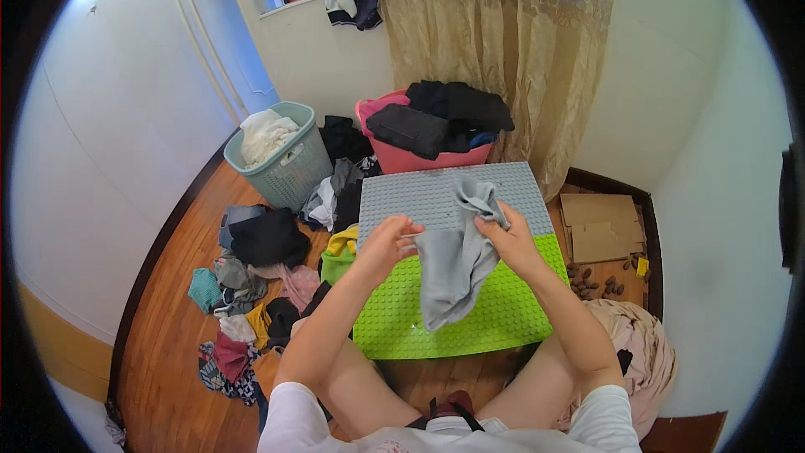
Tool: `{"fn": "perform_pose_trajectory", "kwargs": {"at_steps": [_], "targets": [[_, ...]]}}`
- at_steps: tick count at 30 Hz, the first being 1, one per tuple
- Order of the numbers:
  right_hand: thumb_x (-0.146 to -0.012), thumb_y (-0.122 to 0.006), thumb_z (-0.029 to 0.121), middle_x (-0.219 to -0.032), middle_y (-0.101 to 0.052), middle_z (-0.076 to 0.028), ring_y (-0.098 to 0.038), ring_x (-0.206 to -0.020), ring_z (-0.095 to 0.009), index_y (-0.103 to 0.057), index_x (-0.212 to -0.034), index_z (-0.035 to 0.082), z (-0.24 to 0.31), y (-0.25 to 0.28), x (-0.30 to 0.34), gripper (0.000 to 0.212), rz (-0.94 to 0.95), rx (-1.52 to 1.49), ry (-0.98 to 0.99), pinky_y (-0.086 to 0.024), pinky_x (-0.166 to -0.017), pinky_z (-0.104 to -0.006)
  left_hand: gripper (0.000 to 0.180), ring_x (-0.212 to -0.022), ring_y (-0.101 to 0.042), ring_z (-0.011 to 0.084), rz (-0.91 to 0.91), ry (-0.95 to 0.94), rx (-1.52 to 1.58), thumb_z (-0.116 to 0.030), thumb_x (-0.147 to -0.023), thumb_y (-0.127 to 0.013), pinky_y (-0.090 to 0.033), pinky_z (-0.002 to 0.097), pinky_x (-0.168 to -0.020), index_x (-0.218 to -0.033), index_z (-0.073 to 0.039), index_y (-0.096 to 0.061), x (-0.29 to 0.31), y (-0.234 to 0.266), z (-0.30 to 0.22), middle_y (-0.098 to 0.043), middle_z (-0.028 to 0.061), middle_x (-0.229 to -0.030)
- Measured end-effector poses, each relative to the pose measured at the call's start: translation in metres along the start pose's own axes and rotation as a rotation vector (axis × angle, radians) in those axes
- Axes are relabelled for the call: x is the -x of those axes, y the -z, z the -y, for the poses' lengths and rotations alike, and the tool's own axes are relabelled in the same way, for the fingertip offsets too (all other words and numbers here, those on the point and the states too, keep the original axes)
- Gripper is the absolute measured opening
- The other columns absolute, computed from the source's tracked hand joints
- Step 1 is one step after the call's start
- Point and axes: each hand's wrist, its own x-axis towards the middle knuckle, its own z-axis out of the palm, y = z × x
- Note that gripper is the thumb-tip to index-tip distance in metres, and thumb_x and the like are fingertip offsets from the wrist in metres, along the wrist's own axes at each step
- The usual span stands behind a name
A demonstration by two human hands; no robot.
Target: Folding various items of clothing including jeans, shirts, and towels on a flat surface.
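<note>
A light grey garment hangs, bunched at the top, above a small table with a studded top, grey on the far half and lime green on the near half. My right hand is closed around its upper right part, with the thumb lying on the fabric. At the garment's upper left edge, the curled fingers of my left hand pinch the cloth. Folds hide what kind of garment it is.
Left of the table, piles of clothes cover the floor. Beyond stand a pale green laundry basket and a pink basket heaped with dark clothes. Flattened cardboard and a beige cloth heap lie at the right.
</note>
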Motion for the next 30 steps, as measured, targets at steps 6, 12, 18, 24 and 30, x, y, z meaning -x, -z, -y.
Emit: {"fn": "perform_pose_trajectory", "kwargs": {"at_steps": [6,12,18,24,30], "targets": [[-0.086,-0.057,0.027,-0.089,-0.057,0.001,-0.049,-0.082,-0.006,-0.057,-0.104,0.004,-0.023,-0.015,0.004,0.029,0.112,-0.08,-0.228,-0.042,-0.074,-0.0242,0.035,-0.1,-0.053,0.0187,-0.074,-0.171,-0.613,-0.031,-0.089,-0.05,-0.041,0.0323,-0.086,-0.112,-0.005,-0.048,0.02,-0.027,0.006,-0.056,0.0064,-0.107],[-0.08,-0.057,0.018,-0.097,-0.06,-0.008,-0.057,-0.089,-0.015,-0.055,-0.108,0.0,-0.037,-0.018,0.015,0.034,0.206,-0.612,-0.468,-0.045,-0.08,-0.0308,0.048,-0.107,-0.049,0.0195,-0.079,-0.071,-0.453,-0.024,-0.086,-0.058,-0.042,0.0333,-0.087,-0.123,-0.002,-0.036,0.022,-0.044,0.019,-0.049,0.0138,-0.115],[-0.072,-0.06,0.017,-0.101,-0.061,-0.013,-0.059,-0.091,-0.023,-0.054,-0.107,-0.005,-0.028,-0.006,0.023,0.042,0.288,-0.761,-0.47,-0.045,-0.085,-0.035,0.064,-0.108,-0.047,0.0277,-0.278,-0.494,-1.137,-0.017,-0.072,-0.07,-0.039,0.0381,-0.091,-0.125,-0.003,-0.038,0.009,-0.015,0.03,-0.042,0.0172,-0.123],[-0.061,-0.069,0.02,-0.095,-0.063,-0.016,-0.061,-0.085,-0.026,-0.06,-0.097,-0.008,-0.015,0.021,0.039,0.046,0.457,-0.851,-0.368,-0.047,-0.08,-0.0342,0.072,-0.123,-0.035,0.0291,0.404,0.023,-0.996,-0.021,-0.067,-0.072,-0.03,0.0374,-0.101,-0.129,-0.005,-0.039,0.012,-0.023,0.024,-0.034,0.0171,-0.135],[-0.057,-0.07,0.015,-0.059,-0.054,-0.01,-0.05,-0.052,-0.021,-0.05,-0.06,-0.002,0.006,0.032,0.048,0.026,0.804,-0.633,-0.342,-0.037,-0.052,-0.0316,0.065,-0.127,-0.031,0.0239,0.65,-0.199,-0.845,-0.013,-0.069,-0.072,-0.026,0.0391,-0.103,-0.126,-0.002,-0.042,0.031,-0.064,0.026,-0.036,0.0159,-0.135]]}}
